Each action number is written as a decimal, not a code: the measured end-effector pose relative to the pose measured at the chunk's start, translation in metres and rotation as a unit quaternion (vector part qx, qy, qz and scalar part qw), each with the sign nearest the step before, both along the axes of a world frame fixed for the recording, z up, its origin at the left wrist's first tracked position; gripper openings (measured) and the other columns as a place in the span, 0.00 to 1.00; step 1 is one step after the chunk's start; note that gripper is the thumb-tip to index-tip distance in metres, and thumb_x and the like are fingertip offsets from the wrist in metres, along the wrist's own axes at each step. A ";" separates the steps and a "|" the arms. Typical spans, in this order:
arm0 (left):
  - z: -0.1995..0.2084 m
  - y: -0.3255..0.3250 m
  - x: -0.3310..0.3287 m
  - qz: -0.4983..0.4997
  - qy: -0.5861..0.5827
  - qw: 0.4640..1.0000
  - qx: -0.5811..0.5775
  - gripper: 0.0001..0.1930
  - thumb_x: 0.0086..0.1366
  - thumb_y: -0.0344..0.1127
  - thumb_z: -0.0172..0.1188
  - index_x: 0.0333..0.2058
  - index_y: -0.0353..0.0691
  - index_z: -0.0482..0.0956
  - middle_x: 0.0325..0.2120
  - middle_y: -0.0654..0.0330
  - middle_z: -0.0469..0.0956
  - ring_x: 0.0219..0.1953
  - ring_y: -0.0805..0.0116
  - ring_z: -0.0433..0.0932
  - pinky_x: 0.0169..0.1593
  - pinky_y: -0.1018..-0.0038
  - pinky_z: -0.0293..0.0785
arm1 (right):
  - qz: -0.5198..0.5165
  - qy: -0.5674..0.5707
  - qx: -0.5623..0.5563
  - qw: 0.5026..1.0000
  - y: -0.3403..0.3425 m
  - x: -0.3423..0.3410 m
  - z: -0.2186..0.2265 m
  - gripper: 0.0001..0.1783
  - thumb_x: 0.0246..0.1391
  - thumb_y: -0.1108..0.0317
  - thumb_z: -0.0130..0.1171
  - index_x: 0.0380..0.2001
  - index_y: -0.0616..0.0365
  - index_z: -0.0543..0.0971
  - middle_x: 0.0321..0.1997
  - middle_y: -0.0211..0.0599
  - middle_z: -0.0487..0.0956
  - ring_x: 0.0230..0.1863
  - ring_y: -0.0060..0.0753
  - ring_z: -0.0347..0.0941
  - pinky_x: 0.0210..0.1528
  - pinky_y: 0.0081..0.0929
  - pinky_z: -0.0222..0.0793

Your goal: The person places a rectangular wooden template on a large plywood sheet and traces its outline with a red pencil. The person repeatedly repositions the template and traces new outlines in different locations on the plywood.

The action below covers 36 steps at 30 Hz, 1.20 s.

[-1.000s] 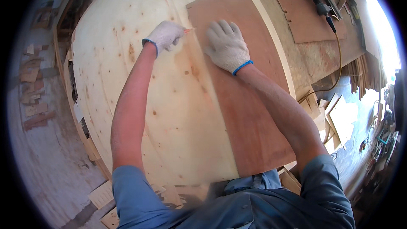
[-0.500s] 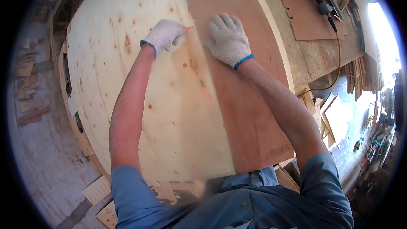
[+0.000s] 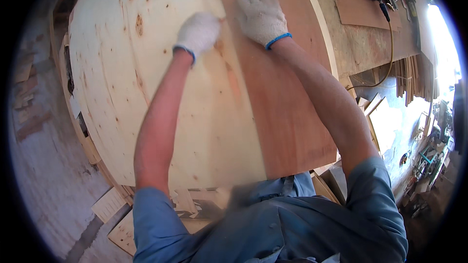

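On the right of a pale plywood sheet (image 3: 117, 83) lies a reddish-brown board (image 3: 287, 117). The gloved right hand (image 3: 262, 17) rests on its far part, fingers loosely spread; the gloved left hand (image 3: 199, 34), blurred beside its left edge, has an unclear grip.

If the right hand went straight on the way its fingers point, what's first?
Looks free: the right hand would travel over the brown sheet to the picture's top edge, though depth is unclear.
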<state>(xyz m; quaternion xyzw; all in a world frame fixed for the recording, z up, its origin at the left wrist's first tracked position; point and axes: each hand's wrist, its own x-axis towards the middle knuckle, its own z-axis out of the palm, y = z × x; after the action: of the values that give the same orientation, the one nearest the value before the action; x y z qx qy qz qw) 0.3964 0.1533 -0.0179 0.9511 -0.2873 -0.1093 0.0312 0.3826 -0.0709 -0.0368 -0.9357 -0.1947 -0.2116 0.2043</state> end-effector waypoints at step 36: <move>0.026 0.011 -0.329 0.415 0.454 0.447 -0.650 0.18 0.77 0.40 0.54 0.55 0.30 0.76 0.57 0.55 0.76 0.59 0.65 0.75 0.66 0.66 0.71 | -0.379 0.086 -0.008 0.921 -0.053 -0.320 0.013 0.22 0.55 0.59 0.67 0.51 0.56 0.80 0.64 0.48 0.73 0.65 0.58 0.66 0.65 0.49 0.64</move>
<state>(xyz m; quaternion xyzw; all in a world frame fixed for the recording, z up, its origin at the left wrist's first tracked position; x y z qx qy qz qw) 0.0676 0.1646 0.0079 0.4740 0.2094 -0.2811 0.8078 0.0629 -0.1235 -0.0241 -0.9559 0.1912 -0.1899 0.1171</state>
